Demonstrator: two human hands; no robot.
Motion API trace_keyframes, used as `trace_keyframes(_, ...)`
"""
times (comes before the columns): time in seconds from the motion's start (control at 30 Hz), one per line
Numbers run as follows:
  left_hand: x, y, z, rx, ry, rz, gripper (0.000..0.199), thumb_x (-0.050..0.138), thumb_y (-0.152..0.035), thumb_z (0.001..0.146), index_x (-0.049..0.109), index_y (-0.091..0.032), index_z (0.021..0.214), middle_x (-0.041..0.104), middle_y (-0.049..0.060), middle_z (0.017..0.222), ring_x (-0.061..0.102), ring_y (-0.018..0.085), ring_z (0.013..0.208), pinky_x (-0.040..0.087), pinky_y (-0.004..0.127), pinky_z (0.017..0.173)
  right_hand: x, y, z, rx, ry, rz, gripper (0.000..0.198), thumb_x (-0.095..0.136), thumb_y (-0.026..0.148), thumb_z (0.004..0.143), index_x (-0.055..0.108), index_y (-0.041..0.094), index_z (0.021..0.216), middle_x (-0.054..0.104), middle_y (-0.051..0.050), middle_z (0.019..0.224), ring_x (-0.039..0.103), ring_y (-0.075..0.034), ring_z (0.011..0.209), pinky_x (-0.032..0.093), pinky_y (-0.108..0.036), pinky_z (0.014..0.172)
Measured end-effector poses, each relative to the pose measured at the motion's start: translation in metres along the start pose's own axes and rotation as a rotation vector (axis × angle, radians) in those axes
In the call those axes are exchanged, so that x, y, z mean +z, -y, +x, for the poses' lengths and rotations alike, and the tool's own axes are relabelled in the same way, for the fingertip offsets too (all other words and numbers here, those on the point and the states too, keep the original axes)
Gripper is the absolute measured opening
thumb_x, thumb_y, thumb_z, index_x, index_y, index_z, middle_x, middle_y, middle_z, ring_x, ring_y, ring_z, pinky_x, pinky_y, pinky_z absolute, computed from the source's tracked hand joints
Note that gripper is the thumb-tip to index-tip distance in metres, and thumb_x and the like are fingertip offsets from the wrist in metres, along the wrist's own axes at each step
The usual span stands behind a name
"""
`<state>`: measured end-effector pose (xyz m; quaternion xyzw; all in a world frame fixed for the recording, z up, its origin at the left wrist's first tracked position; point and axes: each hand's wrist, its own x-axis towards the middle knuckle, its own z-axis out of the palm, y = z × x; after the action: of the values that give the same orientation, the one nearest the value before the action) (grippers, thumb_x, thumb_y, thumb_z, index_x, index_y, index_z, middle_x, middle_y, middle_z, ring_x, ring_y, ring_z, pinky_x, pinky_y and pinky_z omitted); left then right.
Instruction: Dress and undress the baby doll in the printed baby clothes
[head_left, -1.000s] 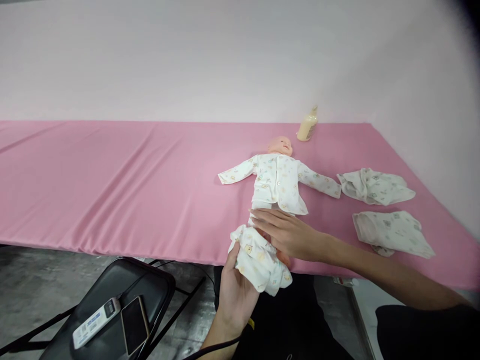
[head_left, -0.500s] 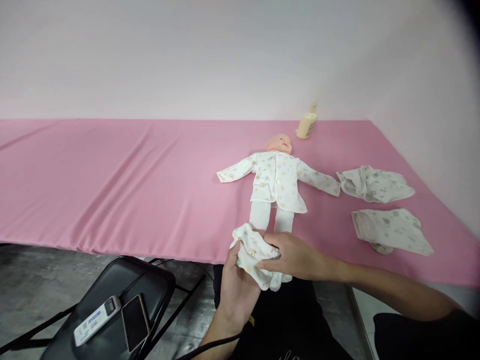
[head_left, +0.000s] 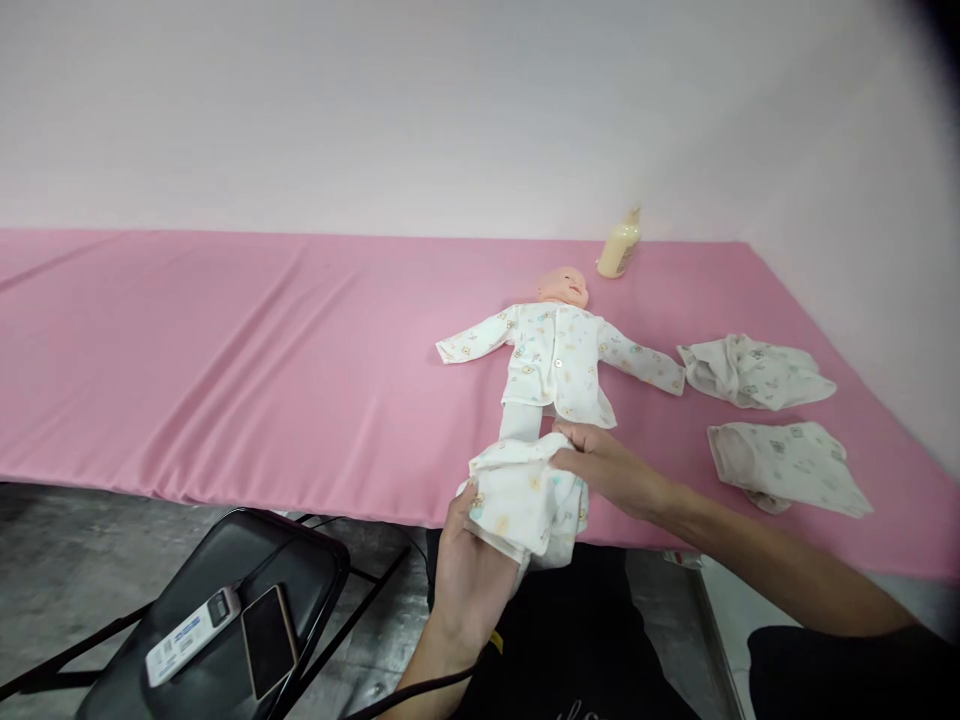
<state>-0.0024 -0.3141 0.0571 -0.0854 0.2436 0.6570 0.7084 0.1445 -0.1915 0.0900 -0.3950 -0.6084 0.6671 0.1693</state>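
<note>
While the doll (head_left: pixel 551 350) lay on the table (head_left: pixel 300 390), the left hand (head_left: pixel 476 570) gripped the garment (head_left: pixel 521 500) at its left side and the right hand (head_left: pixel 604 465) pinched its upper right edge; it covered the doll's lower legs, overhanging the table's front edge.

no legible text, blue print (head_left: pixel 184 640) on white device (head_left: pixel 193 637) too small, script (head_left: pixel 576 712) on black clothing (head_left: pixel 577 640) cut off

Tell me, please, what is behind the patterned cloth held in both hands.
One white-covered leg of the doll runs behind the cloth. Its lower part is covered, and I cannot make out the feet.
</note>
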Motion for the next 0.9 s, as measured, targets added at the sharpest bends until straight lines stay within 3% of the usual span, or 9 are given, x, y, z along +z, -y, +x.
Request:
trace_keyframes(0.13, 0.002, 0.002, 0.003, -0.006, 0.086, -0.015, 0.05, 0.046, -0.038, 0.099, 0.05, -0.021, 0.146, 0.055, 0.01, 0.145, 0.054, 0.028, 0.132, 0.042, 0.044, 0.113, 0.001, -0.01, 0.016, 0.135, -0.135, 0.376, 0.012, 0.056, 0.018, 0.069, 0.047, 0.021, 0.076, 0.049, 0.005, 0.07, 0.045, -0.01, 0.063, 0.034, -0.024, 0.056)
trace_keyframes(0.23, 0.004, 0.003, 0.003, -0.005, 0.095, -0.008, 0.051, 0.045, -0.037, 0.099, 0.048, -0.021, 0.147, 0.054, 0.01, 0.145, 0.053, 0.028, 0.132, 0.041, 0.044, 0.113, 0.005, -0.009, 0.018, 0.167, -0.172, 0.407, 0.014, 0.057, 0.02, 0.07, 0.051, 0.021, 0.082, 0.048, 0.006, 0.071, 0.046, -0.01, 0.063, 0.035, -0.024, 0.055)
trace_keyframes(0.33, 0.004, 0.002, 0.002, -0.01, 0.061, -0.002, 0.05, 0.046, -0.034, 0.099, 0.048, -0.021, 0.147, 0.054, 0.011, 0.145, 0.054, 0.028, 0.132, 0.041, 0.044, 0.113, 0.006, 0.002, 0.009, 0.126, -0.046, 0.192, 0.029, 0.065, 0.029, 0.076, 0.058, 0.022, 0.103, 0.06, 0.001, 0.093, 0.058, -0.015, 0.084, 0.044, -0.026, 0.068)
trace_keyframes(0.4, 0.003, 0.002, 0.002, -0.004, 0.035, 0.005, 0.051, 0.047, -0.035, 0.098, 0.048, -0.021, 0.147, 0.054, 0.011, 0.145, 0.054, 0.028, 0.131, 0.041, 0.044, 0.113, 0.004, 0.011, 0.001, 0.071, 0.121, -0.048, 0.052, 0.076, 0.032, 0.071, 0.056, 0.024, 0.118, 0.062, -0.002, 0.111, 0.059, -0.02, 0.101, 0.046, -0.029, 0.078)
trace_keyframes(0.47, 0.001, 0.002, 0.002, 0.002, 0.016, 0.014, 0.051, 0.048, -0.035, 0.098, 0.049, -0.02, 0.146, 0.055, 0.012, 0.144, 0.054, 0.028, 0.131, 0.041, 0.044, 0.113, 0.001, 0.018, -0.006, 0.015, 0.272, -0.302, 0.065, 0.082, 0.033, 0.066, 0.053, 0.025, 0.123, 0.063, -0.003, 0.114, 0.06, -0.022, 0.102, 0.046, -0.029, 0.078)
trace_keyframes(0.57, -0.001, 0.004, 0.003, -0.017, 0.028, 0.016, 0.051, 0.048, -0.035, 0.098, 0.049, -0.019, 0.146, 0.056, 0.012, 0.143, 0.054, 0.028, 0.131, 0.041, 0.044, 0.113, -0.003, 0.023, -0.01, -0.038, 0.296, -0.647, 0.049, 0.078, 0.043, 0.07, 0.057, 0.021, 0.109, 0.065, -0.002, 0.096, 0.058, -0.02, 0.083, 0.04, -0.028, 0.065)
trace_keyframes(0.63, -0.002, 0.005, 0.003, -0.023, 0.053, 0.009, 0.051, 0.047, -0.035, 0.098, 0.049, -0.019, 0.146, 0.056, 0.012, 0.142, 0.054, 0.028, 0.131, 0.041, 0.045, 0.113, -0.005, 0.026, -0.008, -0.067, 0.285, -0.765, 0.039, 0.073, 0.048, 0.075, 0.057, 0.019, 0.095, 0.063, -0.001, 0.086, 0.054, -0.017, 0.074, 0.035, -0.028, 0.06)
trace_keyframes(0.77, -0.004, 0.006, 0.003, -0.009, 0.087, 0.003, 0.051, 0.045, -0.034, 0.098, 0.049, -0.019, 0.146, 0.056, 0.012, 0.142, 0.054, 0.028, 0.132, 0.04, 0.045, 0.113, -0.014, 0.031, 0.004, -0.077, 0.423, -0.699, 0.033, 0.069, 0.048, 0.078, 0.059, 0.017, 0.084, 0.061, -0.001, 0.082, 0.052, -0.014, 0.071, 0.034, -0.027, 0.059)
trace_keyframes(0.9, -0.003, 0.005, 0.003, -0.017, 0.097, 0.014, 0.051, 0.045, -0.035, 0.097, 0.05, -0.021, 0.146, 0.056, 0.011, 0.143, 0.054, 0.029, 0.132, 0.041, 0.046, 0.113, -0.023, 0.027, 0.018, -0.065, 0.465, -0.54, 0.016, 0.062, 0.029, 0.08, 0.061, 0.017, 0.09, 0.061, 0.0, 0.084, 0.053, -0.014, 0.073, 0.037, -0.026, 0.061)
